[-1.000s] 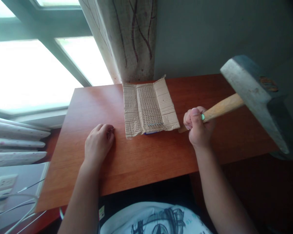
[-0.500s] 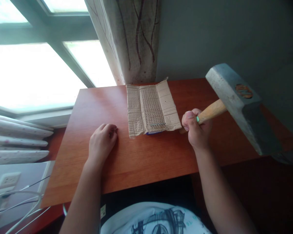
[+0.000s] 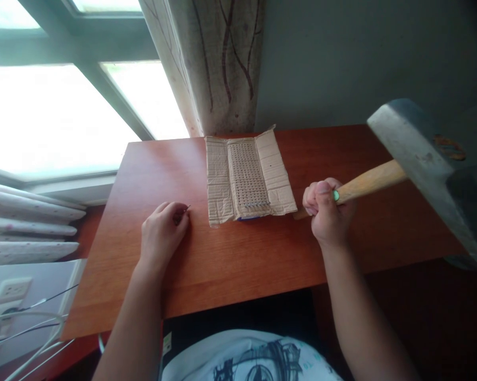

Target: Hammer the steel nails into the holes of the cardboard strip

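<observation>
My right hand [image 3: 329,209] is closed around the wooden handle of a large hammer [image 3: 424,164]. The hammer's heavy grey metal head is raised at the right, above the table. On the left, my left hand [image 3: 163,233] rests on the tabletop with its fingers pinched. A thin, nail-like piece shows at those fingertips, too small to make out well. Between both hands lies an unfolded piece of cardboard [image 3: 221,182], its middle panel covered with rows of small holes. A row of small metal nails [image 3: 258,205] stands along the near end of that panel.
The brown wooden table [image 3: 238,264] reaches to the wall and the window [image 3: 55,116]. A patterned curtain [image 3: 226,63] hangs behind the cardboard. Something blue [image 3: 249,217] shows under the cardboard's near edge. Cables and a wall socket [image 3: 14,291] are at the lower left.
The hammer and my right hand have moved to the right, so part of the hammer head is now darker and nearer the edge. My left hand has shifted slightly left.
</observation>
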Motion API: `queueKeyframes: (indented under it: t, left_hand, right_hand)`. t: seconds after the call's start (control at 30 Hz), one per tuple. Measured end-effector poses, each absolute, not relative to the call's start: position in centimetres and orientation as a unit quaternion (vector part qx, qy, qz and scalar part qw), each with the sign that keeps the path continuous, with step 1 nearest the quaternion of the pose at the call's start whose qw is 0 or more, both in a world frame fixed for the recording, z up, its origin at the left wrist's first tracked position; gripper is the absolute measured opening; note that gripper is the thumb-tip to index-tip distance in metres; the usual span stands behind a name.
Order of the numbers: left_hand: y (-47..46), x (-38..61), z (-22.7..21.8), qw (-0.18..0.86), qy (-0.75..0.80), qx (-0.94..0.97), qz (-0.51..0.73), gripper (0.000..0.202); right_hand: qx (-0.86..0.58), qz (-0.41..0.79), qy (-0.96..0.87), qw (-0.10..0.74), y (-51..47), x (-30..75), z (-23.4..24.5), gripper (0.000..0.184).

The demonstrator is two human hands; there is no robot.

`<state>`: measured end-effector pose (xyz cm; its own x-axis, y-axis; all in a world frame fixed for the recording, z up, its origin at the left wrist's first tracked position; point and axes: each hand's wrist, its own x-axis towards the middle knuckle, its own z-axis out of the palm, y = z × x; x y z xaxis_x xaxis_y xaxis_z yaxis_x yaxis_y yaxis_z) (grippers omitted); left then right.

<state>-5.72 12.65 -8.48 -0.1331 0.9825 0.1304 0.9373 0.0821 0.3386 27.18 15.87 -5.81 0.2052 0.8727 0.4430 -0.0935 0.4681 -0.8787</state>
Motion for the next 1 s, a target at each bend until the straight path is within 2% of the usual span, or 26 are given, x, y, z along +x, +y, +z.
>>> queueKeyframes:
  t: [0.6,1.0]
  left_hand:
    - [12.6,-6.1,-9.6,0.113,0.654,0.678,0.315,0.016]
    - [12.5,-5.8,-9.6,0.087,0.622,0.693,0.355,0.014]
  right_hand:
    - [-0.373,0.345,-0.513,0.692,15.9,27.2,-5.8,0.049]
    - [-0.382,0.348,-0.513,0.685,16.1,27.0,-5.6,0.049]
